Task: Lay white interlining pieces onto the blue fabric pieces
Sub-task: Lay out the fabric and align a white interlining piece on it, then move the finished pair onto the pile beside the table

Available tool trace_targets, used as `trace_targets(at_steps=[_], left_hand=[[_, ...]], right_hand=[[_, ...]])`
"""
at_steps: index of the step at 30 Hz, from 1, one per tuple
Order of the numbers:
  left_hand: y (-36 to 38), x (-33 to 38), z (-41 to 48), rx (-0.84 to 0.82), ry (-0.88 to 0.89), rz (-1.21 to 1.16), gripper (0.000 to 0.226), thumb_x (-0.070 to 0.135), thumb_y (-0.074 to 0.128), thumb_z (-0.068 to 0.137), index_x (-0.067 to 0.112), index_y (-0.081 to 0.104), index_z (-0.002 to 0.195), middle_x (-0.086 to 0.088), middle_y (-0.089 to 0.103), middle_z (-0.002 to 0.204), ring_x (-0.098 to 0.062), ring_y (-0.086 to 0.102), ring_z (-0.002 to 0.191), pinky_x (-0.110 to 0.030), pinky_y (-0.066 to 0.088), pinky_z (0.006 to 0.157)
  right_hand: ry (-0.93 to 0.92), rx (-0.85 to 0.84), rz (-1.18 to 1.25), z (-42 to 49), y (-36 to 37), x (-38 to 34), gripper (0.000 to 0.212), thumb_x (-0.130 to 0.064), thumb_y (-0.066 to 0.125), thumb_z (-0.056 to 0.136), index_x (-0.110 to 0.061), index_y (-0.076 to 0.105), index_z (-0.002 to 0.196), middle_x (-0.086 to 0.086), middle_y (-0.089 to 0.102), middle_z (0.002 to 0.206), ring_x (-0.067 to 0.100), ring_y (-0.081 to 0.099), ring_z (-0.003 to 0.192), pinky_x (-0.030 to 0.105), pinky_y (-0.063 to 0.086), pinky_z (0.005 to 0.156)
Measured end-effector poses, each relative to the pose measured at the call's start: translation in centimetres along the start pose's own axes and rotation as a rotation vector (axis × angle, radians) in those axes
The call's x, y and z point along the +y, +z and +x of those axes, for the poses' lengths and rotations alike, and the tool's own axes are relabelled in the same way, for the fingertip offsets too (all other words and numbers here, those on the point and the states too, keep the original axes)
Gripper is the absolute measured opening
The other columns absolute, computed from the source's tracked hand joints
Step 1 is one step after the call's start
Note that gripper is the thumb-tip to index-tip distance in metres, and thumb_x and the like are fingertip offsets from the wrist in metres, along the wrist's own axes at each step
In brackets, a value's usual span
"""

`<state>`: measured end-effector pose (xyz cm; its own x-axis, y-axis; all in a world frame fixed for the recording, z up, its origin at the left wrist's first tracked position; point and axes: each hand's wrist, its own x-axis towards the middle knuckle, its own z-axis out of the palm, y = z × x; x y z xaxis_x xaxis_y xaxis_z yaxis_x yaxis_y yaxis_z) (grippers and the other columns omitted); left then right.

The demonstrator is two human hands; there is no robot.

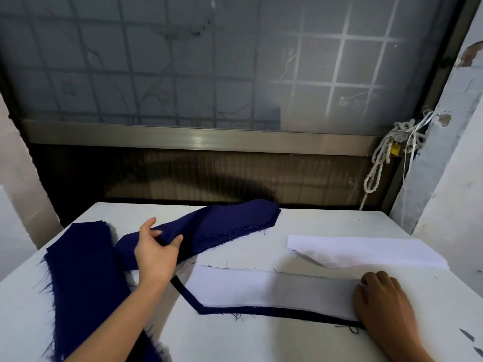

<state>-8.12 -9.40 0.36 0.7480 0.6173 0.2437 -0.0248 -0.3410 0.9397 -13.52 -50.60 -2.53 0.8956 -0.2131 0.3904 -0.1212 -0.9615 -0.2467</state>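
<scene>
The fingers of our left hand (156,254) pinch a blue piece (222,223) at eleven o'clock on the bench (261,340). Our right hand (384,304) rests on the white interlining (274,288) at five o'clock, fingers bent, grip unclear. Dragging the blue piece across could knock that interlining askew.

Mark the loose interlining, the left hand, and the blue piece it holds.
loose interlining (366,250): head view, middle of the strip.
left hand (156,254): head view, middle of the hand.
blue piece (224,219): head view, its far part.

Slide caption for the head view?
Left hand grips a blue fabric piece; right hand presses white interlining onto a second blue piece.
</scene>
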Motion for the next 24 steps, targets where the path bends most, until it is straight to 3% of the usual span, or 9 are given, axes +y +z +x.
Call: trace_targets(at_steps=[5, 7, 9, 12, 14, 17, 19, 21, 24], left_hand=[[0.9, -0.9, -2.3, -0.128, 0.076, -0.036, 0.043, 0.030, 0.081, 0.081, 0.028, 0.061, 0.119, 0.019, 0.059, 0.105, -0.006, 0.055, 0.101, -0.024, 0.044, 0.088], [0.9, -1.2, -2.8, -0.158, 0.157, -0.008, 0.021, 0.019, 0.072, 0.089, 0.022, 0.066, 0.108, 0.018, 0.063, 0.099, -0.007, 0.060, 0.093, -0.025, 0.050, 0.086], [0.8, -1.5, -3.1, -0.181, 0.271, 0.045, 0.023, 0.004, 0.068, 0.088, 0.024, 0.065, 0.098, 0.014, 0.064, 0.091, -0.005, 0.060, 0.080, -0.013, 0.048, 0.075], [0.8, -1.2, -3.8, -0.229, 0.501, 0.185, 0.021, 0.001, 0.073, 0.081, 0.020, 0.066, 0.086, 0.016, 0.058, 0.084, -0.007, 0.057, 0.081, -0.016, 0.045, 0.072], [1.0, -1.0, -4.4, -0.266, 0.628, 0.241, 0.018, 0.007, 0.079, 0.078, 0.019, 0.066, 0.081, 0.019, 0.057, 0.084, -0.007, 0.054, 0.084, -0.024, 0.047, 0.071], [1.4, -0.9, -5.3, -0.353, 0.704, 0.232, 0.022, 0.020, 0.085, 0.074, 0.021, 0.063, 0.075, 0.020, 0.058, 0.082, -0.006, 0.053, 0.081, -0.024, 0.047, 0.070], [1.6, -0.8, -5.5, -0.438, 0.651, 0.222, 0.028, 0.028, 0.088, 0.072, 0.027, 0.060, 0.071, 0.020, 0.061, 0.081, -0.004, 0.056, 0.082, -0.021, 0.048, 0.073], [1.6, -0.6, -5.6, -0.622, 0.447, 0.114, 0.027, 0.028, 0.089, 0.070, 0.035, 0.063, 0.067, 0.018, 0.069, 0.084, -0.003, 0.062, 0.087, -0.018, 0.046, 0.079], [1.3, 0.1, -5.4, -0.946, 0.179, -0.028, 0.022, 0.020, 0.086, 0.070, 0.038, 0.078, 0.080, 0.015, 0.076, 0.095, -0.003, 0.069, 0.094, -0.017, 0.049, 0.086]], right_hand=[[-0.003, 0.033, -0.004, 0.0, 0.0, -0.2, 0.017, 0.000, 0.073, 0.070, -0.004, 0.056, 0.067, 0.015, 0.052, 0.071, 0.038, 0.052, 0.070, 0.042, 0.045, 0.058], [0.000, 0.045, -0.018, 0.0, 0.1, -0.3, 0.016, -0.001, 0.073, 0.072, -0.005, 0.057, 0.068, 0.014, 0.052, 0.072, 0.038, 0.052, 0.071, 0.042, 0.045, 0.058], [-0.012, 0.059, -0.038, 0.1, 0.1, -0.2, 0.016, -0.001, 0.074, 0.071, -0.004, 0.059, 0.070, 0.014, 0.053, 0.073, 0.039, 0.053, 0.071, 0.042, 0.045, 0.058], [-0.050, 0.164, -0.099, 0.3, 0.3, -0.2, 0.015, -0.001, 0.076, 0.070, 0.001, 0.065, 0.080, 0.020, 0.057, 0.078, 0.043, 0.057, 0.070, 0.044, 0.045, 0.059], [-0.124, 0.258, -0.190, 0.4, 0.3, -0.7, 0.021, -0.016, 0.059, 0.080, 0.002, 0.067, 0.089, 0.023, 0.061, 0.090, 0.043, 0.058, 0.074, 0.046, 0.044, 0.064], [-0.431, 0.275, -0.360, 0.7, 0.2, -2.4, 0.056, -0.031, 0.022, 0.094, -0.001, 0.069, 0.099, 0.023, 0.061, 0.109, 0.042, 0.059, 0.086, 0.048, 0.041, 0.075], [-0.522, 0.224, -0.384, 1.3, -0.2, -5.1, 0.055, -0.033, 0.022, 0.094, -0.005, 0.069, 0.104, 0.021, 0.061, 0.117, 0.040, 0.059, 0.095, 0.050, 0.040, 0.083], [-0.595, 0.197, -0.302, 1.8, -0.3, -8.9, 0.042, -0.033, 0.047, 0.084, -0.010, 0.065, 0.114, 0.017, 0.059, 0.126, 0.036, 0.059, 0.108, 0.049, 0.038, 0.092], [-0.782, 0.052, -0.177, 2.0, 0.0, -15.5, 0.064, -0.028, 0.072, 0.062, -0.017, 0.059, 0.124, 0.006, 0.057, 0.133, 0.026, 0.054, 0.124, 0.045, 0.033, 0.104]])
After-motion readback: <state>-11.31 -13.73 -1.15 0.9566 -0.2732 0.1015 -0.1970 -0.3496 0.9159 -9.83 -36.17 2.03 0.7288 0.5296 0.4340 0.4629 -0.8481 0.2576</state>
